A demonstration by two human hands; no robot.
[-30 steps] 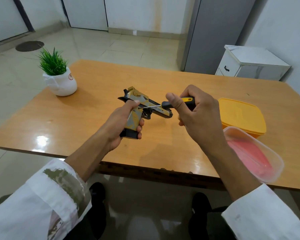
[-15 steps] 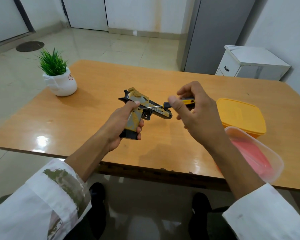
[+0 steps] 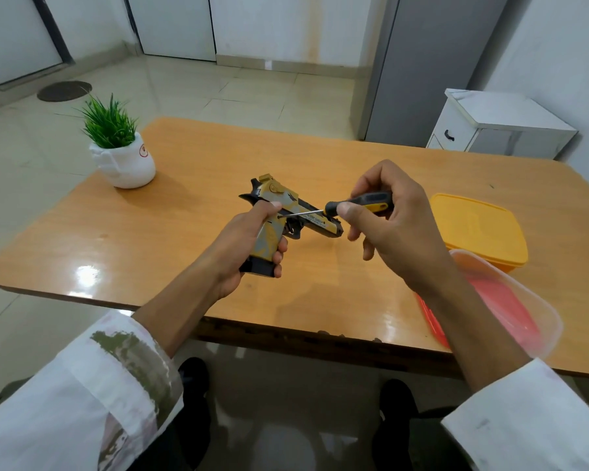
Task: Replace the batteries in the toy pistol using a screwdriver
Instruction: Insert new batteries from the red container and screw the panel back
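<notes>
My left hand grips the handle of a yellow and grey toy pistol, held above the wooden table with its barrel pointing right. A black and yellow screwdriver is pinched by its handle between the thumb and fingers of my right hand. Its thin metal shaft runs left, and the tip touches the pistol's side just above the grip, next to my left thumb.
A white pot with a green plant stands at the table's far left. A yellow lidded box and a clear container with a red base sit at the right. A white cabinet stands beyond the table.
My right hand's fingers have shifted round the screwdriver handle, from a wrapped grip to a fingertip pinch with the fingers raised. The pistol and my left hand have stayed in place.
</notes>
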